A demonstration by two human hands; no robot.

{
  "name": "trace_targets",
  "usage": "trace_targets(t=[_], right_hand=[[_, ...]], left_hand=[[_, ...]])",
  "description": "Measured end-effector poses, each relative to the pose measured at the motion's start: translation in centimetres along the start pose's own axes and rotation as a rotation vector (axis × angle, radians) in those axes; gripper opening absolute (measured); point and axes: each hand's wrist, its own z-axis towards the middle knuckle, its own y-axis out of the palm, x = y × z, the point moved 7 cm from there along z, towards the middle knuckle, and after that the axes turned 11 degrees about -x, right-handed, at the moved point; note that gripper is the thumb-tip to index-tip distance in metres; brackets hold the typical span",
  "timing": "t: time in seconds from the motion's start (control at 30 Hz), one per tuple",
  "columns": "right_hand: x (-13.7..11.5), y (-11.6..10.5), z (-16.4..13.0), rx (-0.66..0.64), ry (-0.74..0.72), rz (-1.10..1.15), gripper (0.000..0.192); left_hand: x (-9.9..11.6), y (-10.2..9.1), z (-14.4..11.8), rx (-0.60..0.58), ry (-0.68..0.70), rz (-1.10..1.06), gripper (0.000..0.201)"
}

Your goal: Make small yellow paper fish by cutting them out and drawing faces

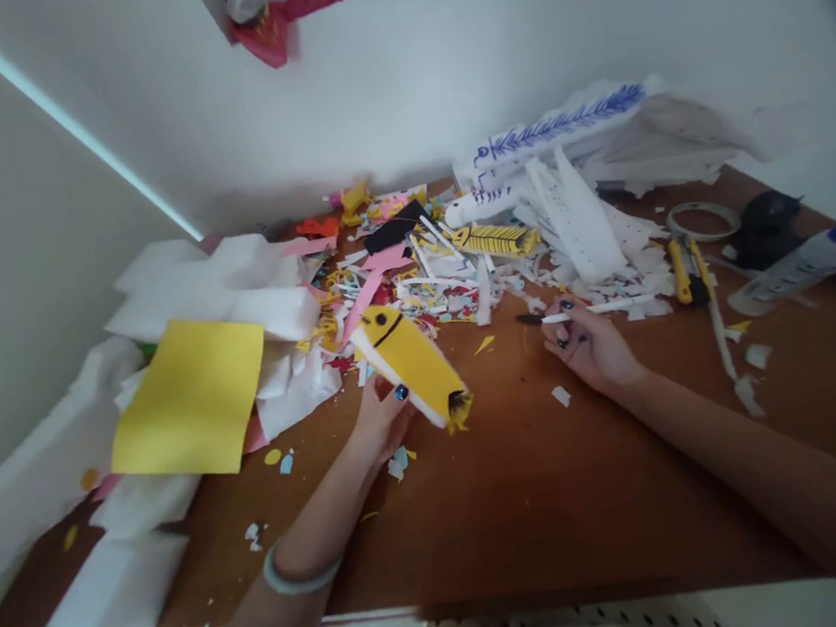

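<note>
Fingers point(397, 396) of the left hand point(381, 418) are closed around the lower end of a yellow paper figure point(409, 360), a folded piece with a black eye and a drawn mouth, tilted above the brown worktop point(528, 482) just in front of the scrap heap. The right hand point(592, 344) rests on the worktop well apart from it, its fingers pinched on a white marker pen point(576, 314) whose dark tip points left, toward the figure.

To me this looks like the decorating stage: the face is partly drawn, and the pen is held ready but off the paper. The next move, I judge, calls for bringing the pen tip across to the figure while the left hand keeps it steady, since the paper is light and would flex under the stroke.

Behind lie a striped yellow paper piece point(496, 239), a loose yellow sheet point(190, 400), a yellow utility knife point(680, 272) and a tape roll point(701, 218).
</note>
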Motion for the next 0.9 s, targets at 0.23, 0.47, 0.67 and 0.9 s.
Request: trace_targets(t=[0.23,0.47,0.67,0.9], right_hand=[[-0.1,0.0,0.1,-0.041,-0.004,-0.063,0.024],[0.2,-0.5,0.2,-0.059,-0.033,-0.158,0.024],[1.1,1.8,-0.8,-0.27,0.016,-0.461,0.024],[1.5,3.4,-1.3,-0.274,0.026,-0.615,0.032]], left_hand=[[-0.1,0.4,-0.9,-0.077,-0.049,0.082,0.085],[3.8,3.6,-0.6,-0.236,0.187,1.269,0.07],[2.0,5.3,-0.8,-0.488,0.221,1.657,0.047],[1.0,5.1,-0.6,-0.547,0.226,1.602,0.045]])
